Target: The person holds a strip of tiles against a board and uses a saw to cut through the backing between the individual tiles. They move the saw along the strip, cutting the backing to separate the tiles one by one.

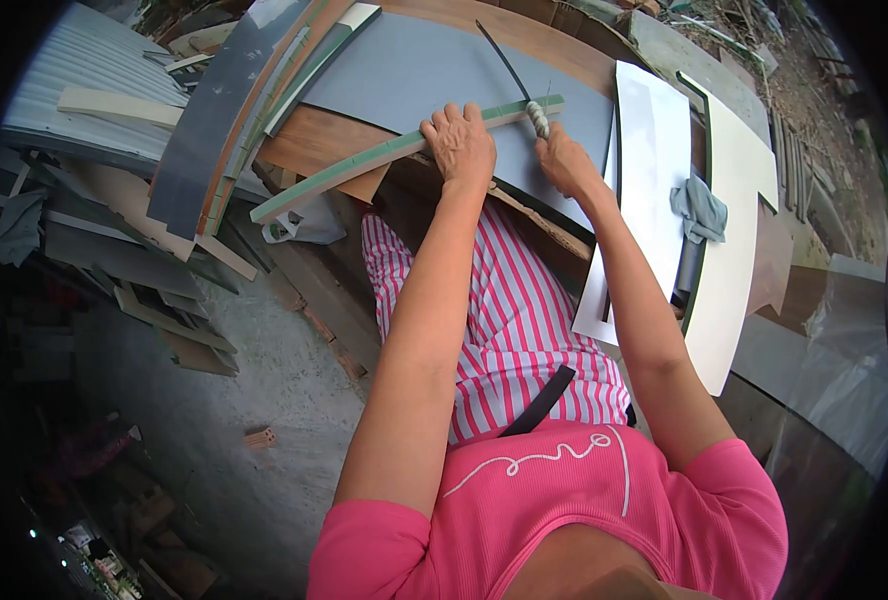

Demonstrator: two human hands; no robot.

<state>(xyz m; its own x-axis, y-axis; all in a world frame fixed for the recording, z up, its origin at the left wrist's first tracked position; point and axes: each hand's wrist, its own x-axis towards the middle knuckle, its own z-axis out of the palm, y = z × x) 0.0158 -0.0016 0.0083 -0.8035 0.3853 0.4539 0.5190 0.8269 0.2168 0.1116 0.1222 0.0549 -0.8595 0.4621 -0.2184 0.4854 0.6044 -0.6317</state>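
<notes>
My left hand (459, 147) lies across a long strip (339, 178) with a green top and a pale side, its fingers bent over the strip's edge and gripping it. Short dark marks cross the green face at intervals. In my right hand (568, 162) is a long thin-bladed tool (538, 118) with a pale, wrapped-looking handle. Its narrow dark blade points up and away to the left, beyond the strip's right end. Whether the blade has teeth is too small to tell. The strip rests slantwise over a grey panel (414, 68).
Brown wood boards (319, 140) lie under the grey panel. Stacked dark and green-edged strips (249, 110) stand at left. White panels (654, 130) with a grey cloth (699, 208) are on the right. A brick piece (261, 437) sits on the concrete floor.
</notes>
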